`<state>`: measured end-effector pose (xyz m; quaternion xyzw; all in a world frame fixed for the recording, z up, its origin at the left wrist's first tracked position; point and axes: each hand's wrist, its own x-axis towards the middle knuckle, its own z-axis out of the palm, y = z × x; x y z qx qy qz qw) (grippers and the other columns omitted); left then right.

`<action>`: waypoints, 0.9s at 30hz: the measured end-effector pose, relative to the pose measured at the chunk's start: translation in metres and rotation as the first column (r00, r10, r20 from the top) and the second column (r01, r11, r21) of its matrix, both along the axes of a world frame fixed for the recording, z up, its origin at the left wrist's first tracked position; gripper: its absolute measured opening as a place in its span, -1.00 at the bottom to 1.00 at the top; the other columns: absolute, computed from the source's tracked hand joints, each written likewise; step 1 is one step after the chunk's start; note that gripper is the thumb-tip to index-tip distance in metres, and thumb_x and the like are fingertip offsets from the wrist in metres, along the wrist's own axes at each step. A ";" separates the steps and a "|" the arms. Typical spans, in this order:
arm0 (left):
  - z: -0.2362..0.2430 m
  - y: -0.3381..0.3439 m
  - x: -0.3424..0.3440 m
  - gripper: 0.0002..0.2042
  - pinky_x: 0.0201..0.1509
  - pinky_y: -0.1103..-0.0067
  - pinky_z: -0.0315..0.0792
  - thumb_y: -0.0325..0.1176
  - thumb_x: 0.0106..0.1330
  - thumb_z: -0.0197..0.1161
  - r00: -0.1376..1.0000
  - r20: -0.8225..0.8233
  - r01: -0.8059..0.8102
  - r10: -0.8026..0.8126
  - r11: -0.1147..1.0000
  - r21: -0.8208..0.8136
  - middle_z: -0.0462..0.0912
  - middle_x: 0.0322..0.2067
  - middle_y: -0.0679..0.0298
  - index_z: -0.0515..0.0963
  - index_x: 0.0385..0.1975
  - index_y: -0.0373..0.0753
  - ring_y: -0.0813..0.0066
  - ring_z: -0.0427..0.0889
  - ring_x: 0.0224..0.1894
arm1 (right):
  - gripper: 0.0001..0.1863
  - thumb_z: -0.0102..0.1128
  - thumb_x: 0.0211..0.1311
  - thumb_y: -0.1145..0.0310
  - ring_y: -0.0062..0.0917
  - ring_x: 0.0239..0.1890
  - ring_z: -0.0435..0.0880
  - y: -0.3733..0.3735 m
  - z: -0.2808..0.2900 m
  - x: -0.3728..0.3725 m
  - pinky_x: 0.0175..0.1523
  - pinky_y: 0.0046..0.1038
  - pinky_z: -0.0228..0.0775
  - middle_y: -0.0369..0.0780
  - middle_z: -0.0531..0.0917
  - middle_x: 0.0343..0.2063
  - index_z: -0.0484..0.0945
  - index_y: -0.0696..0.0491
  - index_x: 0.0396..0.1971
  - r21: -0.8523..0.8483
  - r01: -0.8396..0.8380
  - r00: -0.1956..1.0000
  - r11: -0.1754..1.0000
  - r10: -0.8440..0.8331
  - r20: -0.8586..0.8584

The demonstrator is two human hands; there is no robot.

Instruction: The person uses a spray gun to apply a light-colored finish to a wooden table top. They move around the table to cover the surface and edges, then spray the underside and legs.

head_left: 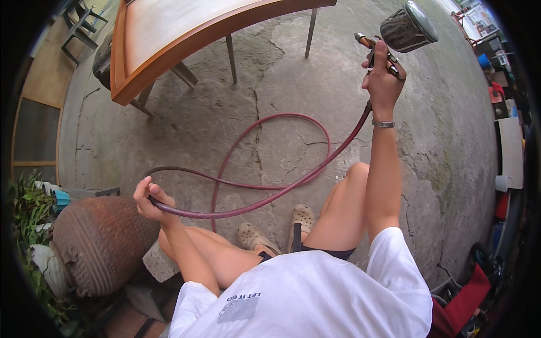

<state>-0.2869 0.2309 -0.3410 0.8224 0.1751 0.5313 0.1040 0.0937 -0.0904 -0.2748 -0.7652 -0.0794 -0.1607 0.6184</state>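
My right hand (384,84) is raised at the upper right, its fingers wrapped round the grip of a spray gun (389,56). A stained metal paint cup (407,31) sits on the gun, tilted. From the gun's lower end a dark red air hose (282,190) sags across in front of me. My left hand (152,200), at the left, is closed round a bend of that hose. Beyond my hands stands a wood-framed panel (225,42) with a pale, whitish middle and an orange-brown edge, raised on thin legs.
The hose loops over a cracked concrete floor (270,141). A large ribbed clay jar (104,242) lies beside plants (31,225) on the left. A dark chair (79,34) stands at the far left. Assorted items and a red cloth (465,298) line the right side.
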 end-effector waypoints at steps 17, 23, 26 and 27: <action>0.006 0.017 -0.005 -0.67 -0.52 0.69 0.17 -0.12 0.66 -0.03 0.993 0.086 0.087 -0.086 0.996 -0.009 0.33 -0.66 0.40 0.48 -0.07 -0.31 0.67 0.27 -0.62 | -0.70 0.37 0.41 0.17 -0.76 -0.60 0.31 0.065 0.006 -0.126 -0.49 -0.63 0.17 -0.38 0.43 -0.70 0.78 0.14 -0.21 0.054 -0.436 0.898 0.898 0.439 -0.042; 0.009 0.007 0.004 -0.74 -0.54 0.66 0.19 -0.19 0.61 0.10 0.994 0.082 0.072 -0.075 0.997 0.041 0.40 -0.61 0.35 0.49 -0.09 -0.30 0.64 0.31 -0.62 | -0.55 0.30 0.44 0.02 -0.78 -0.78 0.43 0.051 -0.004 -0.072 -0.69 -0.65 0.16 -0.30 0.65 -0.61 0.76 0.19 -0.21 -0.004 -0.253 0.967 0.967 0.253 0.005; 0.004 0.003 0.003 -0.81 -0.55 0.62 0.21 -0.26 0.55 0.21 0.996 0.019 0.088 -0.090 0.992 0.091 0.46 -0.57 0.32 0.49 -0.10 -0.27 0.58 0.33 -0.61 | -0.54 0.25 0.46 -0.05 -0.75 -0.79 0.42 0.026 -0.006 -0.022 -0.69 -0.66 0.16 -0.32 0.64 -0.64 0.79 0.11 -0.19 -0.085 -0.065 0.996 0.994 0.070 0.054; 0.002 0.003 0.003 -0.82 -0.56 0.61 0.21 -0.29 0.52 0.25 0.995 -0.007 0.103 -0.103 0.990 0.098 0.47 -0.55 0.31 0.50 -0.11 -0.26 0.56 0.34 -0.61 | -0.52 0.23 0.46 -0.08 -0.75 -0.80 0.42 0.016 -0.007 -0.006 -0.69 -0.64 0.18 -0.32 0.64 -0.64 0.80 0.09 -0.21 -0.094 -0.015 0.996 0.995 0.024 0.089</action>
